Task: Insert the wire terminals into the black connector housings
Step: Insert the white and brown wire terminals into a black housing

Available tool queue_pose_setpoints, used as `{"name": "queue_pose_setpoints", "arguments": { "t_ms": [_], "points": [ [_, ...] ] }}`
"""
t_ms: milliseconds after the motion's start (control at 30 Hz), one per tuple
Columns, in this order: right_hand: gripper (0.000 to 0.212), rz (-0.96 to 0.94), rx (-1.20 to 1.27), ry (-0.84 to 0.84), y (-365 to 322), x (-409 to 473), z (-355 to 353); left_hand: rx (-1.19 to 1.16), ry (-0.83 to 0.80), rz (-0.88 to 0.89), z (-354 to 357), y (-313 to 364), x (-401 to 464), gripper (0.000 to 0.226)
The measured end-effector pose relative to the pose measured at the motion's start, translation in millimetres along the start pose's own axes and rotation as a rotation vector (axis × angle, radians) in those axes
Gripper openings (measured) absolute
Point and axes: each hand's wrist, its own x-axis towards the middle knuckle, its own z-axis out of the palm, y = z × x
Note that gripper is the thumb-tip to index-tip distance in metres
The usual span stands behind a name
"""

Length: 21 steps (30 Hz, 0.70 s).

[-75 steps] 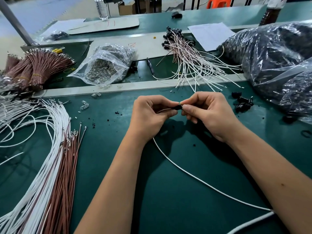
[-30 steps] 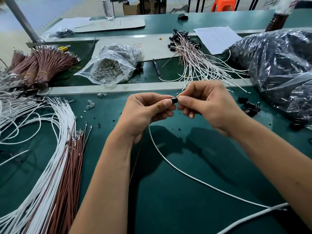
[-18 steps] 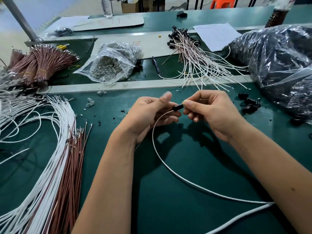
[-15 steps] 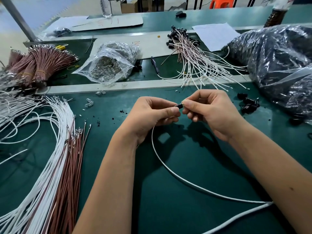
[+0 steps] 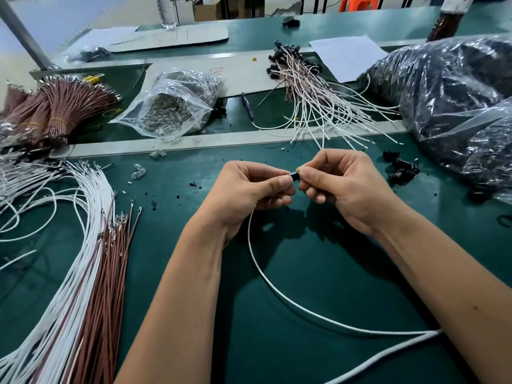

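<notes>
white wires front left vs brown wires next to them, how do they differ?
Colour: the white wires are white, the brown wires reddish brown. Lay: the white wires curve and loop out to the left, while the brown wires run nearly straight. Spread: the white wires fan wide; the brown wires stay in a tight strip. Both lie loose on the green mat with metal terminals at their far ends.

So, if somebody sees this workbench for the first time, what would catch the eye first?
First the two hands at the centre: the left hand and the right hand pinch one small black connector housing between them, and a white wire curves from under the left hand toward the near right. Next, the fan of white and brown wires on the left.
</notes>
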Motion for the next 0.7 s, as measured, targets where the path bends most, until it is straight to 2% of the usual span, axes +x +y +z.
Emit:
{"name": "queue_pose_setpoints", "arguments": {
  "t_ms": [167, 300, 400, 700],
  "points": [
    [0.018, -0.012, -0.012, -0.042, -2, 0, -4, 0.008, -0.011, 0.005, 0, -1, 0, 0.006],
    [0.015, -0.036, -0.068, -0.054, -1, -1, -9, 0.018, -0.033, -0.009, 0, 0, 0, 0.009],
    [0.005, -0.046, -0.116, -0.046, 1, 0, -12, 0.030, -0.030, -0.025, 0, 0, 2, 0.010],
    [0.004, -0.101, -0.162, -0.007, 3, -1, -10, 0.041, -0.019, -0.020, 1, -2, 3, 0.007]
  ]
}}
